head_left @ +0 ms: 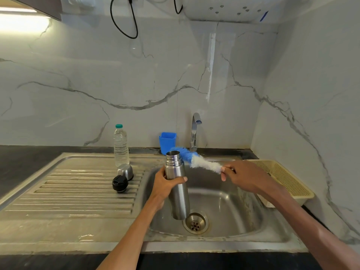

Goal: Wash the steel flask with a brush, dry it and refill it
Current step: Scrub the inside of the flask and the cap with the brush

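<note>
The steel flask stands nearly upright over the sink basin, its mouth open at the top. My left hand grips its upper body. My right hand pinches the handle of a blue and white bottle brush; the blue tip lies just behind and to the right of the flask's mouth, outside it. The flask's steel cup and black stopper sit on the drainboard to the left. A capped plastic water bottle stands behind them.
The tap rises behind the basin with no water running. A blue plastic holder stands left of the tap. A beige perforated basket lies on the right counter. The drain is just below the flask's base.
</note>
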